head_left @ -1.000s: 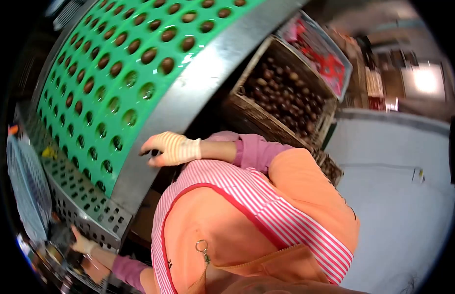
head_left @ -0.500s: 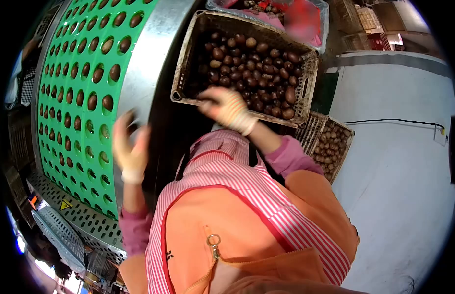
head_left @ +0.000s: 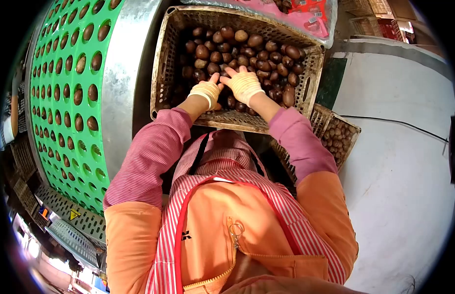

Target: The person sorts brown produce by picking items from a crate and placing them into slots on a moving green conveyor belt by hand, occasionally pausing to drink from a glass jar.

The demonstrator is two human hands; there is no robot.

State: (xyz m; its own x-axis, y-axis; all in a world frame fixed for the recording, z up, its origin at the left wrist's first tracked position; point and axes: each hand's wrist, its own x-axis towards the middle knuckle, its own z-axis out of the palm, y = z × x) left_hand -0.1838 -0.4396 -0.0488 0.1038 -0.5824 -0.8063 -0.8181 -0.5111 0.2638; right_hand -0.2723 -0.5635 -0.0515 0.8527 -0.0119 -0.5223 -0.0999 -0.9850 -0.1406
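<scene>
Both my hands are over a crate (head_left: 161, 73) of dark brown, egg-shaped pieces (head_left: 266, 66) whose exact kind I cannot tell. My left hand (head_left: 207, 92), in a pale fingerless glove, reaches in near the front wall with its fingers apart among the pieces. Beside it, my right hand (head_left: 243, 84), gloved alike, has its fingers spread on top of the pieces, their tips close to the left hand's. What lies under both palms is hidden.
To the left, a green belt (head_left: 97, 54) with rows of holes carries similar pieces behind a metal edge (head_left: 120, 83). A second filled crate (head_left: 352, 147) stands lower right. Behind the main crate lies a plastic-lined container (head_left: 330, 19) with red packets. A pale wall (head_left: 394, 196) is at the right.
My left hand has moved from beside the belt's metal edge into the crate. My right hand has moved from the crate's front rim in over the pieces. The view has shifted.
</scene>
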